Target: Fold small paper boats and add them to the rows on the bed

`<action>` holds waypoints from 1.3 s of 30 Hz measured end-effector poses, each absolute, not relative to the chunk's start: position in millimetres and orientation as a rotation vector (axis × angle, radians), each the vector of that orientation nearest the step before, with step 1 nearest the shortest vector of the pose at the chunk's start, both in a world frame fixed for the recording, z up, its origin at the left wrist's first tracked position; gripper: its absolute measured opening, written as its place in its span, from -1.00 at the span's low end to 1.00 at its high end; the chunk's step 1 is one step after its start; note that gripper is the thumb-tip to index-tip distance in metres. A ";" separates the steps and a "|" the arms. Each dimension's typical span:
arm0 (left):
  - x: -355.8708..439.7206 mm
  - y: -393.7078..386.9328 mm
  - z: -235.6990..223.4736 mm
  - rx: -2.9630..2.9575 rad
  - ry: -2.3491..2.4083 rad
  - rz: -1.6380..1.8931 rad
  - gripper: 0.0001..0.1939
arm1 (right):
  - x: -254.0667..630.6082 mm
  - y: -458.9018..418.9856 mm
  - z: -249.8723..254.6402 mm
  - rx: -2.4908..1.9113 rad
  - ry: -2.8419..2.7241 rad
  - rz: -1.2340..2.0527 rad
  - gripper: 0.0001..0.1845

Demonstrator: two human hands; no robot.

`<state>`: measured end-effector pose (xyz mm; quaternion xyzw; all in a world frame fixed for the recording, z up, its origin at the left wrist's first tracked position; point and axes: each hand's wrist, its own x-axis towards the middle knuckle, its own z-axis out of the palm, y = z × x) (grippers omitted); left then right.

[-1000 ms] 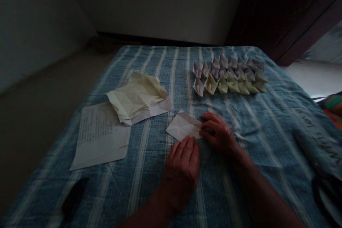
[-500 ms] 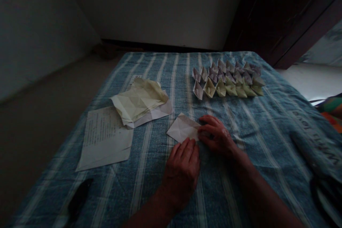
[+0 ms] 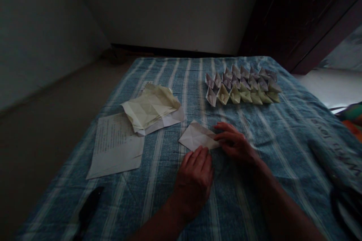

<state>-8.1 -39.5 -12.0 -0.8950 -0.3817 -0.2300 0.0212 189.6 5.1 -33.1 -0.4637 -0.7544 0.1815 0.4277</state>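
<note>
At one o'clock stand rows of paper boats (image 3: pixel 223 95), seven in the front row, with those behind packed too tightly to count. At ten o'clock lie three loose sheets: one printed page (image 3: pixel 115 145), one crumpled pale yellow sheet (image 3: pixel 149 105) and one white sheet (image 3: pixel 166 119) beneath it. Near twelve o'clock there is one folded white sheet (image 3: pixel 198 135), with one left hand (image 3: pixel 194 182) and one right hand (image 3: pixel 233 145).

We are squinting at the printed sheet (image 3: pixel 114 147), its lines too small to read, and we are losing one end of the folded paper (image 3: pixel 198 135) under the right hand (image 3: pixel 234 145). The bottom edge is cutting off the left forearm (image 3: pixel 158 228) and right forearm (image 3: pixel 285 199), the dark object (image 3: pixel 89 207) is sitting too deep in shadow to identify, and the bright cloth (image 3: pixel 353 118) is blurring at the right edge.
</note>
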 end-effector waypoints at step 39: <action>-33.9 -9.9 -10.4 -2.375 -1.437 -0.900 -0.80 | 154.8 -2.9 -31.6 -1.185 -2.190 0.005 -0.79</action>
